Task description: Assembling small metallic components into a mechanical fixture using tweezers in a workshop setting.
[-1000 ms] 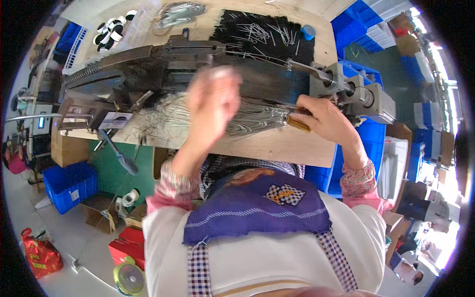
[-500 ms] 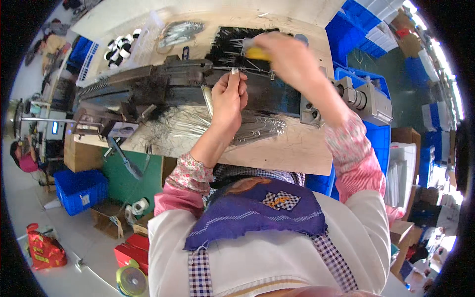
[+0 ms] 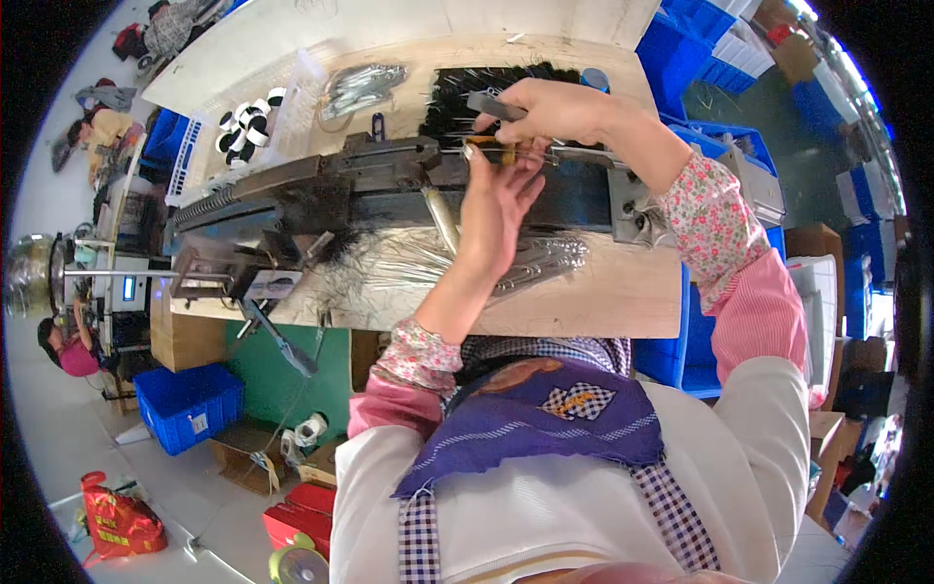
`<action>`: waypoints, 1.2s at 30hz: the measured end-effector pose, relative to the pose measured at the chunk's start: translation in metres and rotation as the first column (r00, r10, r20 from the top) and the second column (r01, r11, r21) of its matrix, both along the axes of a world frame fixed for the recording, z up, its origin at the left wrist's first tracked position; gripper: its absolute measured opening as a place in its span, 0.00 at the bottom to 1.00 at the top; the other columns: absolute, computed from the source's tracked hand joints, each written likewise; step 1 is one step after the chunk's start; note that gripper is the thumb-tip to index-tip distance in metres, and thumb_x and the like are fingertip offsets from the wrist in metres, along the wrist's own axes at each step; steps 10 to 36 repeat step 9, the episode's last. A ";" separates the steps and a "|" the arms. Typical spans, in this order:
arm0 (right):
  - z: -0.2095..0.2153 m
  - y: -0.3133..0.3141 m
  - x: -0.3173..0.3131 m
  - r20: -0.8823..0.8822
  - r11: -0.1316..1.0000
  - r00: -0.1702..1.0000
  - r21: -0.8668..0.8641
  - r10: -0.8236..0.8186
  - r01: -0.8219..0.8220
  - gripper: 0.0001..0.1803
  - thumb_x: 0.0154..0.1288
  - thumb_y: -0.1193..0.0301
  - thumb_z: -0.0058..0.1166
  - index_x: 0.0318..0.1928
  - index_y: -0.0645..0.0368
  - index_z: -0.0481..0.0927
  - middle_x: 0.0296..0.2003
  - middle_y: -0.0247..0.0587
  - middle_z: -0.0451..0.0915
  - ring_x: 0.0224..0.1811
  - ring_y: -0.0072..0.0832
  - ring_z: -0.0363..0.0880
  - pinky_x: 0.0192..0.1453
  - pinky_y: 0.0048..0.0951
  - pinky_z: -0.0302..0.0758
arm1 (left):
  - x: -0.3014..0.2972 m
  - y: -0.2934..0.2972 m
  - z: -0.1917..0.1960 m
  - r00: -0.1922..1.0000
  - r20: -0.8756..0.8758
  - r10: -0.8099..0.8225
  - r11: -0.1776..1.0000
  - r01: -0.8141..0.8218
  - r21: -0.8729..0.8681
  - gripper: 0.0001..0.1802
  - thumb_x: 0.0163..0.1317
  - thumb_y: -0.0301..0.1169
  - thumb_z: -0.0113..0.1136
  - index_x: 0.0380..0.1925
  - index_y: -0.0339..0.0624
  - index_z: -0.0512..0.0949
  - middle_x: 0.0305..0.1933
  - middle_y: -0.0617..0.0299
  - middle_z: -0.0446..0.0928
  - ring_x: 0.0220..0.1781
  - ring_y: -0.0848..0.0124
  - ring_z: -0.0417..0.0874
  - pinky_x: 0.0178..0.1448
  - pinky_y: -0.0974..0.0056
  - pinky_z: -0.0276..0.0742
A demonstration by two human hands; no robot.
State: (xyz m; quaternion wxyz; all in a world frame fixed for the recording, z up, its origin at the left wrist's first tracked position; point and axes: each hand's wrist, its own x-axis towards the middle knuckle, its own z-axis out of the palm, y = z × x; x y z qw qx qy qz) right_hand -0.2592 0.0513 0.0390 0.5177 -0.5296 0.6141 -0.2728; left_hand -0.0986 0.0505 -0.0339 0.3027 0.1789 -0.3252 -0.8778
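Both hands work over a long, dark metal bench machine (image 3: 370,185). My right hand (image 3: 564,112) grips a hand tool (image 3: 494,105) with a grey part and a yellow part; its exact kind is unclear. Just below, my left hand (image 3: 494,209) has its fingers stretched and spread, palm turned toward the tool. Its thumb lies near the machine's middle clamp (image 3: 420,151), where a thin metal rod runs right, partly hidden by the hands. Behind them is a mat of black bristles (image 3: 457,97) with thin wires on it. Looped metal wires (image 3: 545,258) lie in front of the machine.
A clear plastic bin (image 3: 297,83) with black-and-white rolls (image 3: 248,127) stands at the back left, beside a bundle of wires (image 3: 365,88). A blue round container (image 3: 594,80) sits back right. Metal brackets (image 3: 209,268) stick out at the front left. Blue crates (image 3: 705,331) stand right of the table.
My left hand has gone from a pinch at the rod to spread fingers, slightly right. The right hand's tool has turned and come down close to it. The whole view has shifted.
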 end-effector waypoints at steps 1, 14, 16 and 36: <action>0.003 -0.001 0.002 -0.161 0.999 0.986 -0.026 0.032 -0.037 0.17 0.69 0.73 0.48 0.56 0.63 0.73 0.33 0.42 0.79 0.31 0.25 0.80 0.34 0.27 0.79 | -0.003 0.003 0.002 0.996 -0.090 0.008 0.996 -0.001 0.084 0.38 0.69 0.61 0.33 0.58 0.35 0.62 0.53 0.51 0.71 0.61 0.59 0.70 0.69 0.54 0.62; 0.004 0.024 0.018 -0.843 0.819 0.456 -0.462 -0.285 -0.341 0.26 0.65 0.58 0.54 0.61 0.54 0.71 0.56 0.60 0.70 0.54 0.52 0.73 0.60 0.46 0.68 | 0.022 -0.021 0.018 0.952 -0.302 0.060 0.904 0.076 0.420 0.45 0.66 0.63 0.35 0.66 0.32 0.53 0.70 0.45 0.55 0.73 0.50 0.54 0.76 0.53 0.51; 0.004 0.024 0.018 -0.843 0.819 0.456 -0.462 -0.285 -0.341 0.26 0.65 0.58 0.54 0.61 0.54 0.71 0.56 0.60 0.70 0.54 0.52 0.73 0.60 0.46 0.68 | 0.022 -0.021 0.018 0.952 -0.302 0.060 0.904 0.076 0.420 0.45 0.66 0.63 0.35 0.66 0.32 0.53 0.70 0.45 0.55 0.73 0.50 0.54 0.76 0.53 0.51; 0.004 0.024 0.018 -0.843 0.819 0.456 -0.462 -0.285 -0.341 0.26 0.65 0.58 0.54 0.61 0.54 0.71 0.56 0.60 0.70 0.54 0.52 0.73 0.60 0.46 0.68 | 0.022 -0.021 0.018 0.952 -0.302 0.060 0.904 0.076 0.420 0.45 0.66 0.63 0.35 0.66 0.32 0.53 0.70 0.45 0.55 0.73 0.50 0.54 0.76 0.53 0.51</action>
